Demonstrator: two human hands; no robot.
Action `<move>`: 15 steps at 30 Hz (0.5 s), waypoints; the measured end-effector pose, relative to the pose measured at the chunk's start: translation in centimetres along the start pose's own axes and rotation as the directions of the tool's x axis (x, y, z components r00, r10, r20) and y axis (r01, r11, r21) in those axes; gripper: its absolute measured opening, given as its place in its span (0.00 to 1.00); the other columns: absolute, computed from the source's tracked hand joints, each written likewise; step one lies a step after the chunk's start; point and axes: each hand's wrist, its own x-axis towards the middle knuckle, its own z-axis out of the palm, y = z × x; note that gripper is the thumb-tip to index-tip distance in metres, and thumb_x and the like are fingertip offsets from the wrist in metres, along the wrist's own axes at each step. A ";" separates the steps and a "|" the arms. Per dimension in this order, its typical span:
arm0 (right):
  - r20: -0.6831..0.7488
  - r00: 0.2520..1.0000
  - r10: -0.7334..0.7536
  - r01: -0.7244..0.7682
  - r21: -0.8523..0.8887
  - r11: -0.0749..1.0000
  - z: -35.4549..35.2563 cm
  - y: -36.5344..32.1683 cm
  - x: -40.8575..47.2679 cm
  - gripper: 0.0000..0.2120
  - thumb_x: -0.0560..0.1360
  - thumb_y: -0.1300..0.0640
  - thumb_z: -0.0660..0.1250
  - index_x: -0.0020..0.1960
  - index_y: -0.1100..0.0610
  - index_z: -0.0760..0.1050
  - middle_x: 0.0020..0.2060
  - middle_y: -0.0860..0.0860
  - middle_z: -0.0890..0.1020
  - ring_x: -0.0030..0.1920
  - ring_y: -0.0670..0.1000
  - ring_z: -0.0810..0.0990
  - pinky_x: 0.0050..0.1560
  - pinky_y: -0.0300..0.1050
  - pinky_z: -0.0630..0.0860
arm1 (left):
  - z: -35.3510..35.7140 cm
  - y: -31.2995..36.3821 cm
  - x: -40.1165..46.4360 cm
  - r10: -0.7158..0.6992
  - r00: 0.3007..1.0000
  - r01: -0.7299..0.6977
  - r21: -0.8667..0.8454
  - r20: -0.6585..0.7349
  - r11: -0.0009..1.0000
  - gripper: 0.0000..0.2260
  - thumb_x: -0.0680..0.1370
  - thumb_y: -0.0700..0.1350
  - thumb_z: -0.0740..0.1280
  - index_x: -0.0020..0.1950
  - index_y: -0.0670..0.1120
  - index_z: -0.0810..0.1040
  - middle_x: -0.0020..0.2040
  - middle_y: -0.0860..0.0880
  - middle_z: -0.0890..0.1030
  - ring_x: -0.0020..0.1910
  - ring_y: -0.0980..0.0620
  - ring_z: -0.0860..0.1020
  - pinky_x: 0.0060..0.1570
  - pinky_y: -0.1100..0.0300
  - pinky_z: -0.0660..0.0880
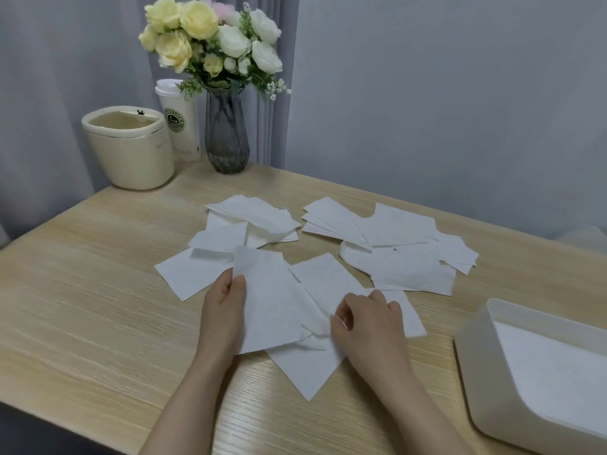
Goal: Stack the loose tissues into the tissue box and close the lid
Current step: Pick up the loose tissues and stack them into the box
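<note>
Head view of a wooden table [98, 290] strewn with loose white tissues [387, 251], which lie in overlapping heaps across its middle. The left hand [223, 310] pinches the left edge of one tissue sheet [266, 300] between thumb and fingers, the sheet lifted slightly over the others. The right hand [368, 326] has its fingers curled and its thumb and forefinger closed on a crumpled fold of a neighbouring tissue [315, 333] at the sheet's lower right corner; how firmly it grips is hard to judge, since the fingertips are partly hidden. The tissue box [476, 372], white and open-topped, stands at the right edge of the table, near the right hand, with white tissue inside it. At the far left corner stand a cream lidded bin [131, 152], a paper cup [180, 123] and a grey glass vase [226, 133] of yellow and white flowers [210, 37], close together.
</note>
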 end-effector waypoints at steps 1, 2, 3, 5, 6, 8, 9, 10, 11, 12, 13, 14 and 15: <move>0.002 1.000 0.017 -0.017 0.010 1.000 -0.3 0.2 -0.7 0.06 0.76 0.51 0.60 0.41 0.49 0.71 0.35 0.43 0.74 0.47 0.47 0.69 0.51 0.45 0.63 | 0.5 0.1 -0.1 -0.006 1.000 0.006 0.013 0.029 1.000 0.12 0.83 0.42 0.57 0.48 0.45 0.80 0.48 0.41 0.83 0.45 0.46 0.79 0.46 0.51 0.73; 0.007 0.999 0.031 -0.031 0.020 0.999 -0.7 0.4 -1.3 0.06 0.76 0.51 0.60 0.41 0.49 0.70 0.35 0.43 0.73 0.47 0.47 0.69 0.51 0.44 0.63 | 1.0 0.2 -0.2 -0.011 0.998 0.010 0.028 0.055 1.000 0.12 0.82 0.43 0.57 0.48 0.45 0.80 0.48 0.41 0.83 0.45 0.46 0.79 0.46 0.51 0.73; 0.015 0.999 0.043 -0.044 0.027 0.999 -1.0 0.6 -1.9 0.06 0.76 0.51 0.61 0.40 0.49 0.70 0.34 0.43 0.73 0.47 0.47 0.69 0.51 0.44 0.64 | 1.5 0.2 -0.3 -0.015 0.997 0.012 0.037 0.071 0.999 0.12 0.82 0.43 0.57 0.47 0.45 0.79 0.48 0.40 0.82 0.44 0.46 0.79 0.46 0.51 0.73; 0.030 0.997 0.072 -0.073 0.040 0.997 -1.4 0.9 -3.0 0.07 0.76 0.49 0.61 0.40 0.48 0.70 0.34 0.43 0.73 0.46 0.46 0.69 0.50 0.44 0.64 | 2.4 0.4 -0.4 -0.018 0.997 0.015 0.043 0.073 0.999 0.11 0.82 0.43 0.58 0.46 0.44 0.78 0.47 0.39 0.82 0.41 0.48 0.78 0.44 0.52 0.71; 0.035 0.996 0.084 -0.086 0.052 0.995 -1.6 1.0 -3.3 0.07 0.76 0.48 0.62 0.40 0.47 0.70 0.34 0.43 0.73 0.45 0.46 0.69 0.49 0.43 0.64 | 2.7 0.5 -0.5 -0.020 0.998 0.018 0.034 0.063 0.999 0.11 0.81 0.43 0.58 0.46 0.42 0.77 0.45 0.38 0.81 0.41 0.48 0.77 0.44 0.53 0.71; 0.047 0.993 0.105 -0.109 0.108 0.988 -1.9 1.0 -3.9 0.09 0.75 0.46 0.64 0.38 0.47 0.72 0.33 0.44 0.74 0.45 0.45 0.69 0.49 0.42 0.66 | 3.0 0.8 -0.6 -0.013 0.999 0.013 0.000 0.035 1.000 0.11 0.79 0.46 0.59 0.46 0.40 0.75 0.40 0.41 0.79 0.40 0.48 0.76 0.43 0.53 0.70; 0.058 0.992 0.116 -0.124 0.157 0.980 -2.1 1.0 -4.0 0.10 0.74 0.45 0.65 0.37 0.47 0.72 0.32 0.44 0.74 0.44 0.44 0.70 0.48 0.43 0.67 | 3.0 0.9 -0.8 -0.010 1.000 0.011 -0.013 0.020 1.000 0.13 0.77 0.49 0.59 0.45 0.39 0.74 0.39 0.43 0.78 0.40 0.48 0.75 0.43 0.53 0.69; 0.070 0.989 0.131 -0.143 0.208 0.968 -2.3 1.1 -4.1 0.12 0.74 0.43 0.65 0.36 0.48 0.72 0.32 0.44 0.75 0.44 0.44 0.71 0.48 0.43 0.68 | 3.1 1.1 -0.9 -0.012 1.000 0.012 -0.026 0.009 1.000 0.14 0.75 0.50 0.59 0.46 0.39 0.74 0.40 0.44 0.77 0.40 0.48 0.75 0.43 0.52 0.69; 0.067 0.986 0.155 -0.167 0.254 0.953 -2.4 1.3 -4.1 0.13 0.74 0.42 0.65 0.35 0.48 0.73 0.32 0.45 0.76 0.43 0.45 0.72 0.47 0.44 0.70 | 3.2 1.1 -1.2 -0.017 1.000 0.018 -0.049 0.005 0.999 0.14 0.74 0.50 0.59 0.46 0.39 0.74 0.40 0.45 0.77 0.41 0.48 0.75 0.43 0.52 0.69; 0.046 0.982 0.183 -0.188 0.291 0.938 -2.5 1.6 -4.0 0.12 0.74 0.42 0.65 0.36 0.47 0.73 0.34 0.44 0.77 0.44 0.45 0.73 0.46 0.45 0.71 | 3.4 1.1 -1.6 -0.023 1.000 0.023 -0.081 0.012 0.996 0.13 0.76 0.49 0.60 0.47 0.39 0.75 0.41 0.45 0.77 0.41 0.48 0.75 0.44 0.52 0.69; 0.009 0.977 0.214 -0.206 0.308 0.929 -2.5 2.1 -3.8 0.10 0.74 0.43 0.65 0.39 0.47 0.75 0.37 0.44 0.77 0.46 0.46 0.74 0.46 0.45 0.72 | 3.6 1.1 -2.0 -0.030 0.999 0.033 -0.113 0.027 0.993 0.11 0.79 0.46 0.61 0.46 0.40 0.76 0.41 0.45 0.78 0.41 0.48 0.75 0.44 0.52 0.69; -0.021 0.970 0.244 -0.226 0.303 0.926 -2.5 2.5 -3.5 0.08 0.75 0.44 0.66 0.45 0.47 0.76 0.42 0.43 0.77 0.49 0.45 0.74 0.48 0.44 0.72 | 3.8 1.0 -2.4 -0.048 0.998 0.054 -0.137 0.045 0.989 0.10 0.81 0.44 0.61 0.44 0.43 0.78 0.41 0.46 0.79 0.41 0.48 0.76 0.44 0.52 0.70; -0.024 0.962 0.273 -0.256 0.283 0.924 -2.4 3.0 -3.3 0.09 0.75 0.44 0.66 0.52 0.47 0.75 0.48 0.43 0.76 0.54 0.46 0.73 0.50 0.44 0.71 | 3.9 0.8 -2.8 -0.072 0.995 0.081 -0.148 0.069 0.986 0.12 0.82 0.43 0.60 0.42 0.47 0.80 0.41 0.47 0.81 0.41 0.48 0.78 0.45 0.52 0.71</move>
